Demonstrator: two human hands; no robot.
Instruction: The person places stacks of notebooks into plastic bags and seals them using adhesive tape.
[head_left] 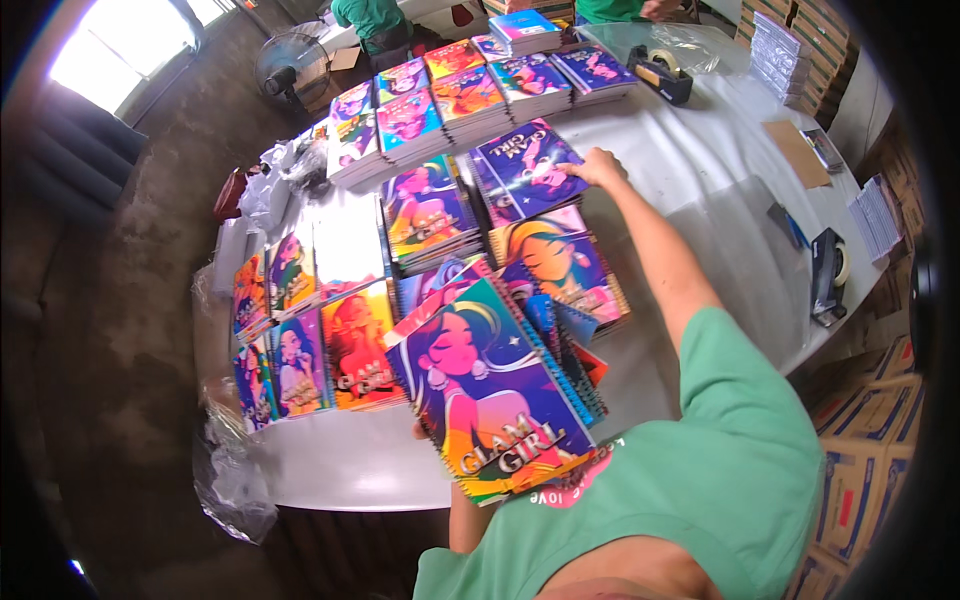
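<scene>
My left hand, mostly hidden, supports a fanned bunch of spiral notebooks against my body. The top notebook has a purple, pink and orange cover with a drawn figure. My right arm reaches forward, and my right hand pinches the right edge of a dark purple notebook. That notebook lies over a stack, slightly turned. Just nearer is a stack of notebooks with a yellow-haired figure. Left of the purple one stands another notebook stack. The thumb and fingertips of my right hand are close together at the cover's edge.
Rows of notebook stacks fill the far part of the white table; smaller stacks stand at left. Tape dispensers sit on the right. Crumpled plastic hangs at the left edge. Cartons are piled at right. Other people in green are beyond.
</scene>
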